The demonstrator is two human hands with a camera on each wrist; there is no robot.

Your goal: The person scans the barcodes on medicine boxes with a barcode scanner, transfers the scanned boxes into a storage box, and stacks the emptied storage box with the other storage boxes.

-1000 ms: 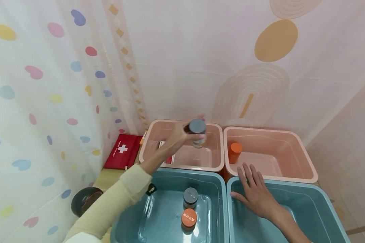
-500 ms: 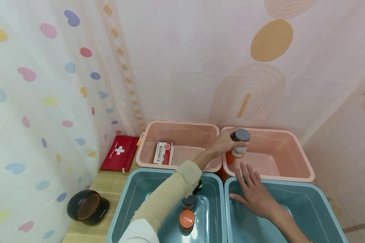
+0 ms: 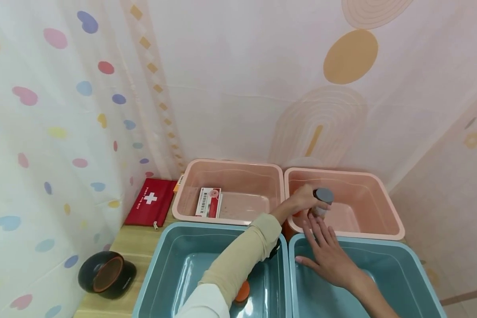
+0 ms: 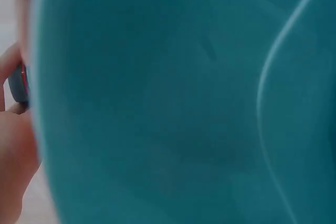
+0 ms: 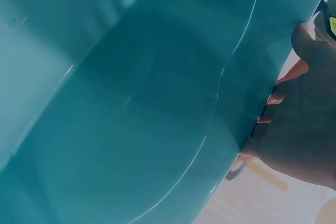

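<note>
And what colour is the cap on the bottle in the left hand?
The cap is grey, best seen in the head view.

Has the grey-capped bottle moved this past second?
Yes: in the head view, the bottle moved right, from over the left pink bin to the right pink bin.

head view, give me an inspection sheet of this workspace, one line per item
Surface: wood-coloured table, partly covered by bins
Job's things: gray-lidded bottle in or just above the right pink bin
Clutter: white-and-red box in the left pink bin; orange-lidded jar in the left blue bin, partly hidden by a sleeve; red pouch and dark pot at left
Hands: left hand grips the bottle; right hand has straight fingers, reaching across the right blue bin's rim
Cables: nothing seen
Surroundings: patterned curtains
</note>
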